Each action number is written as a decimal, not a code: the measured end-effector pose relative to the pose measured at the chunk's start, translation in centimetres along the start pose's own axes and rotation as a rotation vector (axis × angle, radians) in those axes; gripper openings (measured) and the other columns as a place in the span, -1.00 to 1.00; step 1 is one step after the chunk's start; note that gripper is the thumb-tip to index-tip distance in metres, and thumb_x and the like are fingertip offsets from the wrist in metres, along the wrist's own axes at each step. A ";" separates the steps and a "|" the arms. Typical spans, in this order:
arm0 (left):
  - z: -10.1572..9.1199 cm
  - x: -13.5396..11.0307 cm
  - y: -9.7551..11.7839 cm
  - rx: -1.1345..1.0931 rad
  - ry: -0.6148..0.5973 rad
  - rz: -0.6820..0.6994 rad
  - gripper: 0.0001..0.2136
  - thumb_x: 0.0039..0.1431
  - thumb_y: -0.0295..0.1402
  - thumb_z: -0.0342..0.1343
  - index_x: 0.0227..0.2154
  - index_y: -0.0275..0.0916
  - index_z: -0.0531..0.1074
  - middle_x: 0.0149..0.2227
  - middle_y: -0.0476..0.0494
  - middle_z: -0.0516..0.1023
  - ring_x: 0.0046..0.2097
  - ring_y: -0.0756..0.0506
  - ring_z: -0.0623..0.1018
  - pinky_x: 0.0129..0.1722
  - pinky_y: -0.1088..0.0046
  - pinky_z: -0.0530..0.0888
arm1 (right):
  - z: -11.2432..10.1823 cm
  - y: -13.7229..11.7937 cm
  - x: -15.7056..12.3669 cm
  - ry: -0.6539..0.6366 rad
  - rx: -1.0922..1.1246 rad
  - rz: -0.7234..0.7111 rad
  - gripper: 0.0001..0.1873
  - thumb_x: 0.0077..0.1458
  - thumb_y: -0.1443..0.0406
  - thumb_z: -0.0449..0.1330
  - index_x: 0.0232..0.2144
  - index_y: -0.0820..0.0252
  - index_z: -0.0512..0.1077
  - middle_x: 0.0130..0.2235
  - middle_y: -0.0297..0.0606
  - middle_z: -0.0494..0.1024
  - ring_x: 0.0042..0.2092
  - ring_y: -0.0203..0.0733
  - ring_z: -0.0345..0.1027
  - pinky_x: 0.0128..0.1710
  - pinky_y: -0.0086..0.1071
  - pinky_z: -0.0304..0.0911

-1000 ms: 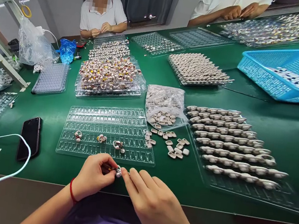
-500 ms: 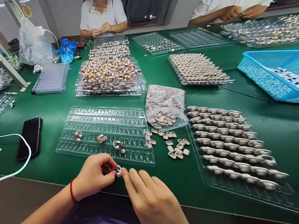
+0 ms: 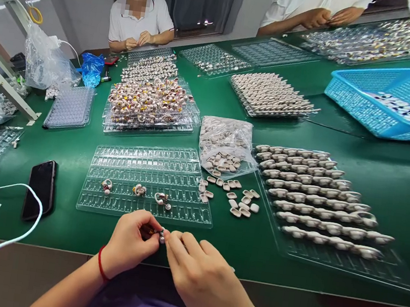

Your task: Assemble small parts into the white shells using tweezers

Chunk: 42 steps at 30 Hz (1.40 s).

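Close to the table's front edge, my left hand [image 3: 134, 240] pinches a small white part with wires [image 3: 161, 237] between thumb and index finger. My right hand [image 3: 204, 270] meets it from the right, fingers curled and tips against the part. Its thumb is hidden, and I cannot make out what else it may hold. Just beyond my hands lies a clear plastic tray [image 3: 106, 205] bearing three small white wired assemblies [image 3: 139, 190]. Loose beige shell pieces [image 3: 245, 205] lie right of this tray, in front of a plastic bag [image 3: 226, 136] of similar pieces.
At right, a clear tray [image 3: 312, 260] carries rows of grey-beige casings [image 3: 319, 210]; a blue basket [image 3: 377, 124] stands behind. Stacked trays of wired assemblies [image 3: 147, 102] sit farther back. Left are a phone [image 3: 40, 189] and white cable [image 3: 25, 235]. Two people [image 3: 141, 22] work across the table.
My right hand has shifted slightly and its fingers have curled more around the small part. My left hand keeps its pinch. A small pale spot now shows beside my right hand.
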State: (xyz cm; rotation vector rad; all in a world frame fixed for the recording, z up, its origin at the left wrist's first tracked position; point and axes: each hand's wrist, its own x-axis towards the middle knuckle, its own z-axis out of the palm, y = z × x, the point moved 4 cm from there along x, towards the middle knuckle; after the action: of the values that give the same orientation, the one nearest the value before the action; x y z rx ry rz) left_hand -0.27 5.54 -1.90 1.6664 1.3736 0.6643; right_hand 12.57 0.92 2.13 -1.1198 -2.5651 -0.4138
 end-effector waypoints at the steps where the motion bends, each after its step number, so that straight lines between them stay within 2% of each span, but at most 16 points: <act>1: 0.0 0.0 0.0 0.007 0.007 0.002 -0.94 0.00 -0.48 0.11 -0.45 -0.30 0.48 -0.48 -0.09 0.52 -0.47 -0.03 0.46 -0.47 0.50 0.38 | -0.1 0.1 0.1 -0.005 0.007 -0.005 -0.69 -0.14 0.54 0.09 -0.34 0.42 0.56 -0.41 -0.12 0.49 -0.43 -0.09 0.26 -0.55 -0.27 0.10; 4: 0.1 0.0 -0.1 0.013 0.016 0.011 -0.96 -0.01 -0.49 0.12 -0.48 -0.29 0.46 -0.50 -0.05 0.48 -0.48 -0.01 0.41 -0.47 0.51 0.33 | -0.3 0.9 0.2 -0.015 0.066 0.000 -0.71 -0.20 0.54 0.10 -0.38 0.38 0.55 -0.46 -0.15 0.46 -0.47 -0.10 0.27 -0.59 -0.28 0.12; 7: -0.2 0.0 0.1 -0.036 -0.012 0.002 -0.94 -0.05 -0.54 0.10 -0.49 -0.27 0.41 -0.55 0.03 0.40 -0.50 0.02 0.34 -0.50 0.52 0.27 | -0.7 2.7 -0.3 -0.011 0.180 0.029 -0.62 -0.20 0.58 0.08 -0.30 0.35 0.53 -0.45 -0.20 0.47 -0.46 -0.12 0.32 -0.56 -0.32 0.18; 9: -0.3 0.0 0.3 -0.112 -0.062 -0.027 -0.91 -0.07 -0.56 0.08 -0.49 -0.26 0.38 -0.56 0.07 0.36 -0.51 0.04 0.30 -0.51 0.53 0.23 | -0.6 3.9 -0.7 -0.002 0.331 0.080 -0.58 -0.11 0.60 0.07 -0.20 0.30 0.50 -0.41 -0.24 0.48 -0.44 -0.16 0.37 -0.53 -0.37 0.23; 12: -0.3 -0.1 1.0 -0.267 -0.155 -0.082 -0.88 -0.12 -0.56 0.09 -0.49 -0.24 0.32 -0.57 0.10 0.31 -0.52 0.06 0.25 -0.53 0.55 0.18 | 0.4 4.7 -1.1 0.039 0.659 0.131 -0.60 0.01 0.59 0.00 -0.20 0.19 0.48 -0.33 -0.26 0.48 -0.43 -0.28 0.39 -0.48 -0.48 0.26; 16: 0.2 -0.1 1.7 -0.492 -0.274 -0.158 -0.77 -0.22 -0.56 0.19 -0.48 -0.23 0.27 -0.53 0.11 0.33 -0.51 0.08 0.25 -0.53 0.58 0.19 | 2.0 3.8 -1.3 0.173 0.892 0.017 -0.66 0.09 0.57 -0.03 -0.28 0.17 0.45 -0.25 -0.20 0.50 -0.38 -0.31 0.41 -0.46 -0.52 0.29; 20: 0.5 -0.1 1.9 -0.665 -0.318 -0.217 -0.70 -0.21 -0.54 0.27 -0.44 -0.22 0.25 -0.48 0.07 0.41 -0.48 0.08 0.35 -0.49 0.59 0.26 | 2.3 3.5 -1.4 0.293 0.951 -0.068 -0.71 0.15 0.57 -0.03 -0.24 0.21 0.40 -0.24 -0.13 0.55 -0.31 -0.25 0.46 -0.37 -0.49 0.37; 23: 0.4 -0.4 2.2 -0.669 -0.343 -0.219 -0.69 -0.15 -0.52 0.29 -0.39 -0.22 0.25 -0.44 0.03 0.48 -0.46 0.07 0.40 -0.46 0.58 0.29 | 1.8 3.8 -1.6 0.323 1.022 -0.029 -0.74 0.18 0.56 -0.02 -0.26 0.21 0.38 -0.32 -0.17 0.53 -0.40 -0.30 0.43 -0.44 -0.52 0.36; 26: 0.4 -0.7 2.6 -0.637 -0.338 -0.204 -0.72 -0.12 -0.55 0.25 -0.38 -0.23 0.26 -0.42 0.00 0.50 -0.46 0.07 0.41 -0.46 0.58 0.29 | 1.2 3.9 -1.9 0.341 1.055 0.020 -0.75 0.20 0.55 -0.02 -0.27 0.20 0.39 -0.34 -0.18 0.53 -0.40 -0.30 0.44 -0.43 -0.52 0.37; 36: 0.6 -1.1 3.6 -0.487 -0.250 -0.136 -0.78 -0.13 -0.63 0.07 -0.42 -0.23 0.25 -0.49 0.07 0.39 -0.48 0.07 0.31 -0.50 0.57 0.24 | 0.6 3.3 -2.4 0.401 0.989 0.056 -0.75 0.18 0.55 0.00 -0.27 0.23 0.41 -0.38 -0.20 0.51 -0.38 -0.25 0.47 -0.42 -0.49 0.40; 42: 1.0 -1.2 4.0 -0.535 -0.250 -0.134 -0.79 -0.19 -0.62 0.05 -0.47 -0.22 0.22 -0.56 0.13 0.28 -0.52 0.08 0.21 -0.55 0.57 0.14 | 0.3 2.9 -2.8 0.434 0.922 0.008 -0.76 0.20 0.54 -0.01 -0.24 0.27 0.42 -0.31 -0.11 0.55 -0.38 -0.25 0.49 -0.43 -0.49 0.39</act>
State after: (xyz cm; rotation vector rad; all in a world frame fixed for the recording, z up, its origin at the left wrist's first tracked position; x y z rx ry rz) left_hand 2.23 3.99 1.19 1.1741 1.0070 0.6502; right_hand 16.47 1.10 1.17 -0.5966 -1.9676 0.4568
